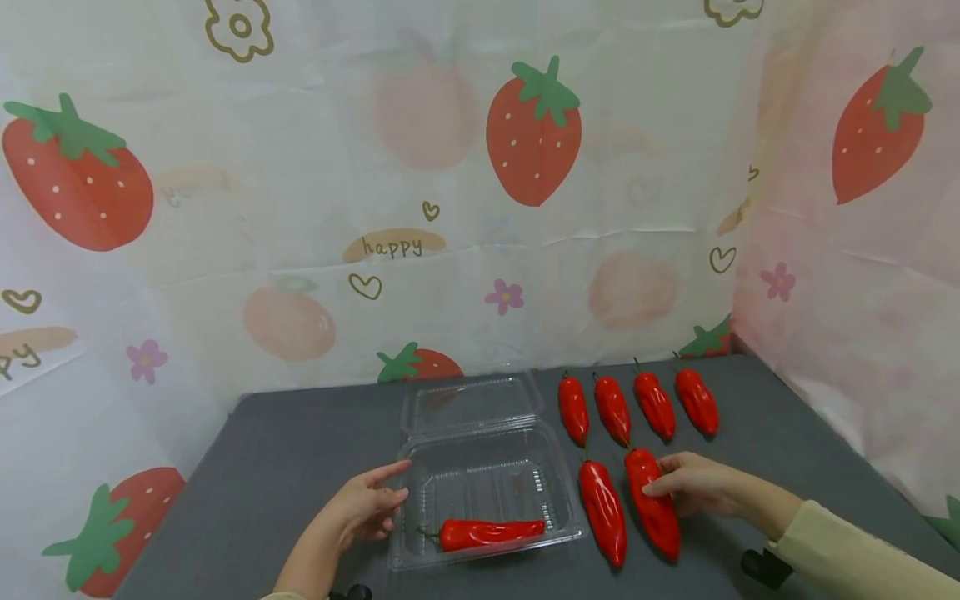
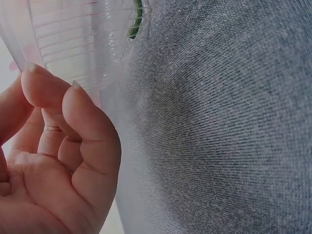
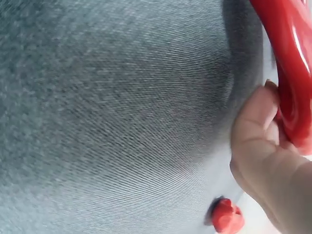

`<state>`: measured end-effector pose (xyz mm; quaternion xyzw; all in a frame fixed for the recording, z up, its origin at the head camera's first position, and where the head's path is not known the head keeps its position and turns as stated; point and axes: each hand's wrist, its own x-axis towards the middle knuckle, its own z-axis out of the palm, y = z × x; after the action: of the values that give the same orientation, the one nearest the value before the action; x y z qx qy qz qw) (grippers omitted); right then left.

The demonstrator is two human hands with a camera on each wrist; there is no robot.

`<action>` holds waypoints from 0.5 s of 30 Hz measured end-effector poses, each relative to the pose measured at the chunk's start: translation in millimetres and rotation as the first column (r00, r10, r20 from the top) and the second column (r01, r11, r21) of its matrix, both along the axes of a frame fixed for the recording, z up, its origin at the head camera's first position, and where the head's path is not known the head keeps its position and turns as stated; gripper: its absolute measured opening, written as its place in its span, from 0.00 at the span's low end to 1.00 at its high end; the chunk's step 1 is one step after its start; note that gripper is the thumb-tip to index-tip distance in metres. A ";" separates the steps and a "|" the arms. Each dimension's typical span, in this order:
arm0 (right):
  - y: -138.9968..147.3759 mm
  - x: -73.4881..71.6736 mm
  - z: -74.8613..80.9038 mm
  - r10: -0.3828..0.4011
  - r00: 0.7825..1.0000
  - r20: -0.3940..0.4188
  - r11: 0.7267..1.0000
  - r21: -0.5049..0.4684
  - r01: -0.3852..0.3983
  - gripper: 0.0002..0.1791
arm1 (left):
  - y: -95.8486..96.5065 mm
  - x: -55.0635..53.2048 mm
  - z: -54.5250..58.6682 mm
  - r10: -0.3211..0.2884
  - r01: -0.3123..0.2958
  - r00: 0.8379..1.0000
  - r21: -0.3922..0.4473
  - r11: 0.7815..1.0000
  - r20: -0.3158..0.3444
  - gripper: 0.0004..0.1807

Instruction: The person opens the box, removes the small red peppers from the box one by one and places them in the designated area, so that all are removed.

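My right hand [image 1: 693, 483] grips a glossy red chili pepper [image 1: 651, 504] around its upper part, the thumb lying over its near side. In the right wrist view this red pepper [image 3: 292, 53] slants up from the fingers. At the left rim of an open clear plastic container [image 1: 487, 450], my left hand [image 1: 363, 504] holds the edge between thumb and fingers. Another chili pepper [image 1: 491, 534] lies sideways along the container's front, green stem to the left. In the left wrist view, curled fingers [image 2: 90, 126] meet the clear plastic edge.
Beside the container on the right lies one more red pepper [image 1: 602, 514]. Behind it several peppers [image 1: 612, 408] form a row, stems away from me. The hinged lid [image 1: 472, 404] lies back on the grey tabletop [image 1: 300, 450]. A strawberry-print curtain [image 1: 465, 317] encloses the back and sides.
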<state>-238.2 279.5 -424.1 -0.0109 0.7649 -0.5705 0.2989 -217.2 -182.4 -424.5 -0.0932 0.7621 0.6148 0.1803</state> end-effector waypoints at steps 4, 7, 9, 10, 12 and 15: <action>1.6 0.5 -5.3 -0.004 1.000 -0.008 1.000 0.001 0.004 0.20 | -0.3 0.1 0.3 -0.007 0.007 1.000 0.009 1.000 0.007 0.30; 2.6 0.7 -8.4 -0.022 1.000 -0.004 0.999 0.034 0.022 0.11 | -0.3 0.2 0.4 -0.009 0.009 1.000 0.015 1.000 0.008 0.30; 2.9 1.1 -10.0 -0.031 1.000 0.000 0.998 0.049 0.031 0.07 | -0.2 0.2 0.6 -0.013 0.013 1.000 0.015 1.000 0.008 0.30; 3.0 1.1 -10.8 -0.032 0.999 0.002 0.998 0.051 0.032 0.07 | -0.1 0.1 0.6 -0.013 0.013 1.000 0.016 1.000 0.008 0.30; 3.2 1.1 -12.2 -0.027 1.000 0.000 0.999 0.046 0.027 0.08 | 0.0 -0.2 0.6 -0.015 0.015 1.000 0.016 1.000 0.009 0.30; 3.0 1.2 -13.4 -0.025 1.000 0.003 0.999 0.026 0.025 0.10 | 0.0 -0.3 0.8 -0.013 0.013 1.000 0.014 1.000 0.013 0.30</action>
<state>-237.0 282.4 -437.5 0.0035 0.7719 -0.5642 0.2930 -217.5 -182.3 -423.6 -0.0908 0.7572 0.6183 0.1898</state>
